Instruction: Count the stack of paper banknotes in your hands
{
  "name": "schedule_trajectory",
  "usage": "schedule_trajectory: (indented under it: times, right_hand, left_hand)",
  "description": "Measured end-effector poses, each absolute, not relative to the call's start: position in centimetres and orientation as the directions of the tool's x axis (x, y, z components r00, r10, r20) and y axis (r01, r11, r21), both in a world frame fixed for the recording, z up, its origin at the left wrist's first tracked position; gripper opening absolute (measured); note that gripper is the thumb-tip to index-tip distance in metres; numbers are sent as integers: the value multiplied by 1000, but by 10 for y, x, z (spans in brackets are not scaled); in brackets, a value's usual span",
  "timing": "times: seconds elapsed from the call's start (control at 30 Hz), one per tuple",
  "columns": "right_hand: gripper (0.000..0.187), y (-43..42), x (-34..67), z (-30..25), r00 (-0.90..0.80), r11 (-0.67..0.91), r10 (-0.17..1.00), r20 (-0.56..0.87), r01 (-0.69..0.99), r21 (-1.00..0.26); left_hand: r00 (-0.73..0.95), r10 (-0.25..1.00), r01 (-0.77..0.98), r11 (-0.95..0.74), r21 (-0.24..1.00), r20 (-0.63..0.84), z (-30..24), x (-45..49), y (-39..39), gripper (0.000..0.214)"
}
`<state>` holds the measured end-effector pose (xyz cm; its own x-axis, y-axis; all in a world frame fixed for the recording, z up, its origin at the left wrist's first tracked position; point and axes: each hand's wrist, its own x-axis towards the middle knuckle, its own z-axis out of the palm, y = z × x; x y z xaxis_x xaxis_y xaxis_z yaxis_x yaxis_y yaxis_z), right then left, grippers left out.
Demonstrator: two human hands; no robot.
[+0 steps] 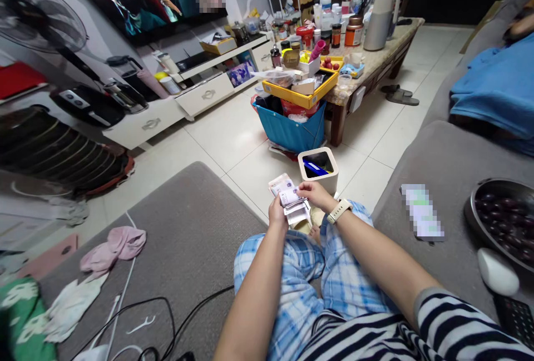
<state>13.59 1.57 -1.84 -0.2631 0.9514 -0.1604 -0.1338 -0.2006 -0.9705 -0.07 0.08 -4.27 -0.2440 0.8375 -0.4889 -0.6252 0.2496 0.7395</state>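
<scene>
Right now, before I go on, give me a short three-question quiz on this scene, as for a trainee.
1. Multiple choice: what do the left hand and the right hand hold between them?
A) a phone
B) a stack of paper notes
C) a remote control
2. True or false: the wristwatch sits on the left wrist.
3. Fill the gap: the small white bin just beyond the hands stands on the ____.

Key: 1 B. 2 False, it is on the right wrist. 3 Tiled floor.
</scene>
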Motion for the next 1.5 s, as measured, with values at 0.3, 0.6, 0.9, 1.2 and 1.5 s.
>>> schedule_trajectory:
  times: [0.3,0.6,0.9,1.2,1.5]
  right_hand:
    - [25,21,133,-33,-277,-218,948,-159,-199,-955]
    - [24,19,134,-31,-276,-239,945,-176,-212,-948]
    - [24,16,137,-23,-239,-218,953,-185,-121,-968]
    - [29,18,139,-22,-95,-198,976,-196,-3,-980]
    - [27,20,137,-26,-175,-172,972,-159,-60,-983]
  left_hand:
    - [-196,859,-619,266,739,-473,-44,-3,-2,25]
    - [-227,843,-626,256,737,-487,-43,-5,-3,25]
    - [-249,833,-616,257,745,-493,-35,-3,-6,22]
    - [-216,872,-558,260,788,-440,-33,0,-10,30]
    - [-226,855,-614,247,749,-467,-33,2,-8,22]
